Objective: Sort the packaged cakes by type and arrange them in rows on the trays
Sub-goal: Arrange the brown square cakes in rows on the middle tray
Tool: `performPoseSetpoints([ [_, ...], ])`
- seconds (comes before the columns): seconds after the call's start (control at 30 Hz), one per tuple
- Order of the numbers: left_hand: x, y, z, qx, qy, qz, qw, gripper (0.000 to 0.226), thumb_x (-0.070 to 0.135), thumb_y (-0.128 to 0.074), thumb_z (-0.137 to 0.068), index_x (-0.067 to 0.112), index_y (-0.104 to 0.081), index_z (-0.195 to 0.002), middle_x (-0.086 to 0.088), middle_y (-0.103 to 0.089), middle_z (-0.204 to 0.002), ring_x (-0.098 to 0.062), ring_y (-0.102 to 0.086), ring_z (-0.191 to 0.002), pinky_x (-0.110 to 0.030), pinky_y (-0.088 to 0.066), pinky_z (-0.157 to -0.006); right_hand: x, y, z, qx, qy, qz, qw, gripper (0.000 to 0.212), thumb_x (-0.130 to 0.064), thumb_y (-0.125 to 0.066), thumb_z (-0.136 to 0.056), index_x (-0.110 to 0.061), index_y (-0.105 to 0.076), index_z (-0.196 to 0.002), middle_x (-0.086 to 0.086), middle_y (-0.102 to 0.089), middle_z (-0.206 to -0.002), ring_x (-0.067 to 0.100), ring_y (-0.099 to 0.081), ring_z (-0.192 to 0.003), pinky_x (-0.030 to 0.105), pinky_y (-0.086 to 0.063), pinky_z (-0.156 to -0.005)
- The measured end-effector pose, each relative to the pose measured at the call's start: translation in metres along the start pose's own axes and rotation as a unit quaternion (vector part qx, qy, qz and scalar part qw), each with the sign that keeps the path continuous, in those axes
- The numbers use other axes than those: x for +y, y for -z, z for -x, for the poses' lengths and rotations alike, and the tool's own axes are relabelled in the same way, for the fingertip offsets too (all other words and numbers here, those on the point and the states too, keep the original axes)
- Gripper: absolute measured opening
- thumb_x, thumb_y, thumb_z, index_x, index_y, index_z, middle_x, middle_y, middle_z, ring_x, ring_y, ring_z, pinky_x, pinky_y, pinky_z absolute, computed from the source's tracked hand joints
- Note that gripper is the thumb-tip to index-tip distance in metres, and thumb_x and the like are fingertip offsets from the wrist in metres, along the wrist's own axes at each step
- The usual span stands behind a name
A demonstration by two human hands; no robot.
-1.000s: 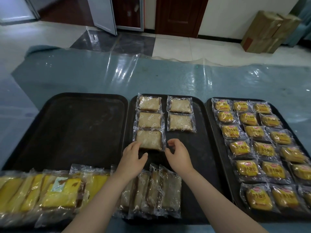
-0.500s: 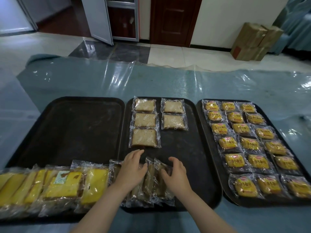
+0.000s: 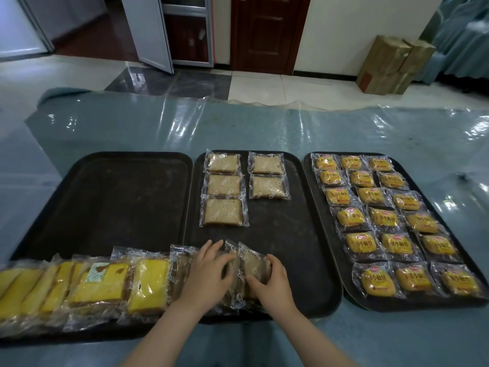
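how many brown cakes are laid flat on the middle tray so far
5 on the middle tray: three in the left column, two in the right column. More stand bunched under the hands, uncounted.
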State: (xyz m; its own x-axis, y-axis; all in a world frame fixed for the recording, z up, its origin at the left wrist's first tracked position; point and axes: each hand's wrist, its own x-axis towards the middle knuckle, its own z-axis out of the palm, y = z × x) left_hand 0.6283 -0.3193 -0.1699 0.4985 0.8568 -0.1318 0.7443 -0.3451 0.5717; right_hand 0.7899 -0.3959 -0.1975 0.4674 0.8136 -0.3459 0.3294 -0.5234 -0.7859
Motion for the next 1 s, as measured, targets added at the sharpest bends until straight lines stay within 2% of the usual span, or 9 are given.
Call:
performPoseSetpoints([
  [0.13, 0.004, -0.003, 0.005, -0.019, -0.001, -0.018, 1.0, 0.044, 0.045, -0.051, -0.098, 0.035, -0.049, -0.14, 0.006, -0.013, -0.164, -0.013, 0.006, -0.15, -0.037, -0.008, -0.122, 0.005, -0.001, -0.001, 0.013, -0.033, -0.063, 0.997, 0.072, -0.021, -0.077, -0.083, -0.018, -0.039, -0.144, 0.001, -0.048, -0.139, 0.012, -0.051, -0.121, 0.024, -0.044, -0.102],
  [0.23, 0.009, -0.007, 0.008, -0.017, -0.007, -0.031, 0.999, 0.051, 0.052, -0.05, -0.096, 0.029, -0.048, -0.142, 0.006, -0.005, -0.165, -0.012, 0.011, -0.15, -0.038, -0.008, -0.123, 0.008, 0.0, 0.0, 0.003, -0.047, -0.128, 0.991, 0.063, -0.006, -0.073, -0.083, -0.019, -0.043, -0.138, -0.001, -0.054, -0.131, 0.012, -0.054, -0.119, 0.016, -0.046, -0.09],
  [0.3, 0.012, -0.008, 0.011, -0.004, -0.017, -0.048, 0.999, 0.053, 0.052, -0.049, -0.097, 0.028, -0.047, -0.143, 0.007, -0.002, -0.165, -0.012, 0.014, -0.15, -0.038, -0.009, -0.124, 0.009, 0.002, 0.001, 0.006, -0.056, -0.186, 0.981, 0.057, 0.004, -0.069, -0.084, -0.021, -0.045, -0.13, 0.004, -0.056, -0.13, 0.017, -0.057, -0.118, 0.023, -0.048, -0.092],
  [0.37, 0.014, -0.009, 0.012, 0.001, -0.023, -0.05, 0.998, 0.053, 0.05, -0.049, -0.097, 0.027, -0.045, -0.145, 0.008, -0.004, -0.165, -0.01, 0.014, -0.15, -0.037, -0.009, -0.123, 0.011, 0.003, 0.002, 0.006, -0.061, -0.22, 0.974, 0.056, 0.007, -0.067, -0.084, -0.023, -0.045, -0.126, 0.008, -0.057, -0.131, 0.016, -0.059, -0.114, 0.026, -0.049, -0.091],
  [0.5, 0.016, -0.012, 0.011, -0.004, -0.038, -0.029, 0.999, 0.058, 0.049, -0.051, -0.097, 0.028, -0.038, -0.15, 0.013, -0.012, -0.162, -0.006, 0.01, -0.149, -0.03, -0.003, -0.12, 0.014, 0.005, 0.004, 0.008, -0.066, -0.276, 0.959, 0.058, 0.008, -0.068, -0.084, -0.019, -0.046, -0.13, 0.005, -0.058, -0.128, 0.009, -0.06, -0.109, 0.022, -0.052, -0.081],
  [0.63, 0.02, -0.012, 0.01, 0.001, -0.063, 0.008, 0.998, 0.057, 0.04, -0.056, -0.095, 0.034, -0.037, -0.148, 0.018, -0.036, -0.151, 0.007, -0.012, -0.139, -0.034, -0.019, -0.122, 0.014, 0.006, 0.003, 0.013, -0.06, -0.301, 0.952, 0.063, 0.004, -0.07, -0.085, -0.02, -0.043, -0.137, 0.003, -0.056, -0.133, 0.013, -0.06, -0.114, 0.024, -0.052, -0.085],
  [0.77, 0.025, -0.009, 0.007, 0.001, -0.055, 0.067, 0.996, 0.055, 0.029, -0.06, -0.095, 0.038, -0.04, -0.146, 0.021, -0.047, -0.142, 0.002, -0.036, -0.132, -0.025, -0.028, -0.115, 0.01, 0.011, 0.002, 0.017, -0.046, -0.291, 0.955, 0.069, -0.003, -0.072, -0.087, -0.022, -0.039, -0.145, -0.004, -0.052, -0.137, 0.007, -0.059, -0.114, 0.02, -0.051, -0.083],
  [0.87, 0.026, -0.007, 0.002, -0.015, -0.035, 0.134, 0.99, 0.054, 0.022, -0.058, -0.096, 0.039, -0.041, -0.145, 0.023, -0.046, -0.142, 0.006, -0.039, -0.131, -0.022, -0.034, -0.112, 0.007, 0.015, 0.0, 0.022, -0.037, -0.278, 0.96, 0.07, -0.006, -0.072, -0.087, -0.024, -0.039, -0.146, -0.007, -0.052, -0.137, 0.004, -0.06, -0.111, 0.023, -0.053, -0.087],
  [1.0, 0.029, -0.005, 0.0, -0.024, -0.033, 0.144, 0.989, 0.052, 0.019, -0.054, -0.099, 0.038, -0.041, -0.146, 0.027, -0.042, -0.14, 0.012, -0.036, -0.129, -0.007, -0.028, -0.105, 0.004, 0.02, -0.005, 0.027, -0.042, -0.276, 0.96, 0.067, -0.006, -0.072, -0.088, -0.022, -0.041, -0.145, -0.004, -0.053, -0.138, 0.01, -0.061, -0.112, 0.037, -0.052, -0.1],
])
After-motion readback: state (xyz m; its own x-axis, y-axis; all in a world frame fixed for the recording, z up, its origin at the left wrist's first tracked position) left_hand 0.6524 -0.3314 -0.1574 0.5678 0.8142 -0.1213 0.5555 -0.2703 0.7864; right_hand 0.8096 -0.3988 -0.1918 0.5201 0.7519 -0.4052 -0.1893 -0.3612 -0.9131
